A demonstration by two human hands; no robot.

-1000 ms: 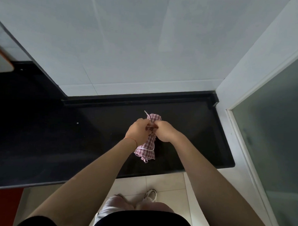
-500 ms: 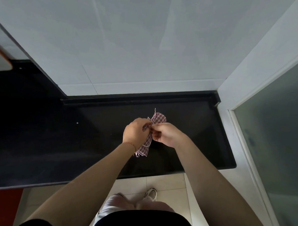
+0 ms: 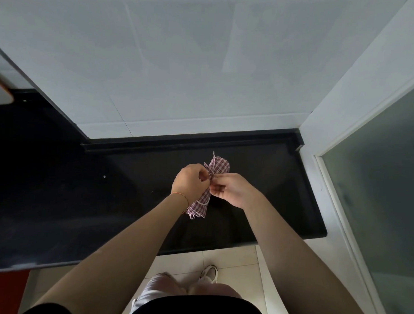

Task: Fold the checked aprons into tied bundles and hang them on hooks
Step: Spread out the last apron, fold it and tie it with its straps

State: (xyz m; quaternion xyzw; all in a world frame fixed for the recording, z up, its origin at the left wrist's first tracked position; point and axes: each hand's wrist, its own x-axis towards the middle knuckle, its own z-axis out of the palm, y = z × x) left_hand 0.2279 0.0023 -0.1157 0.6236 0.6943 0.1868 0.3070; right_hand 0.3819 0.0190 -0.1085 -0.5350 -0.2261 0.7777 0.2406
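Note:
A rolled pink-and-white checked apron bundle (image 3: 218, 166) is held above the black countertop (image 3: 129, 189), its long axis running from upper right to lower left. My left hand (image 3: 191, 183) grips the bundle's middle from the left. My right hand (image 3: 233, 189) pinches the thin tie string at the bundle's waist, fingertips meeting those of the left hand. The bundle's lower end (image 3: 198, 208) hangs below my left wrist. A short string end sticks up at the top. No hooks are in view.
The black countertop runs left and ends at a white wall (image 3: 204, 62) behind. A frosted glass door with a white frame (image 3: 376, 186) stands to the right. A white tiled floor and my shoe (image 3: 209, 272) show below the counter edge.
The bundle has tilted, its top leaning further right. My hands have drawn slightly apart at the waist of the bundle, fingers working the string.

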